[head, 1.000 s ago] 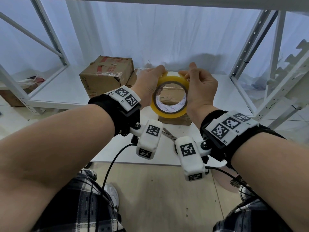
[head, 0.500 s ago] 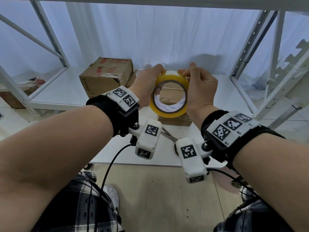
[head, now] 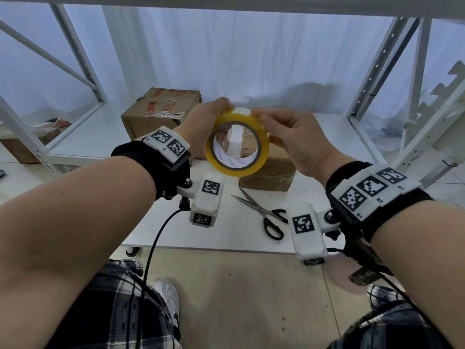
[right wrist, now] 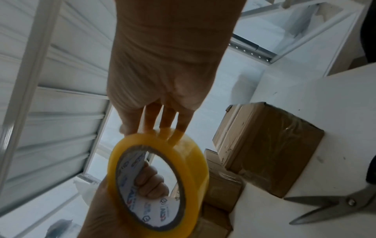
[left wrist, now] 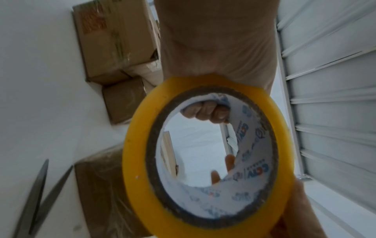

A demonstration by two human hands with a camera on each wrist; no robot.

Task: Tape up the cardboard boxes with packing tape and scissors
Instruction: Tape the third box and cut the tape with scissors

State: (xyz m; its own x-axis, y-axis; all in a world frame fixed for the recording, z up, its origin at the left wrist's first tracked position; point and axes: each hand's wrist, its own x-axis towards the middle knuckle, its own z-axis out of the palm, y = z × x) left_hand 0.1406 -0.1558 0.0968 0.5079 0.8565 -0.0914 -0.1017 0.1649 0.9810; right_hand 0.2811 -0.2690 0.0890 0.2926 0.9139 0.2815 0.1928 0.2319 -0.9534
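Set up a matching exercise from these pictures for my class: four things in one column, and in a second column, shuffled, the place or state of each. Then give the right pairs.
Things
1. tape roll
2. scissors
3. box with red print
4. left hand

Places or states
A. lying on the white table, blades apart
B. fingers hooked through the core of the roll
C. held up in the air between both hands
D. standing at the far left of the table, touched by no hand

Pairs: 1-C, 2-A, 3-D, 4-B
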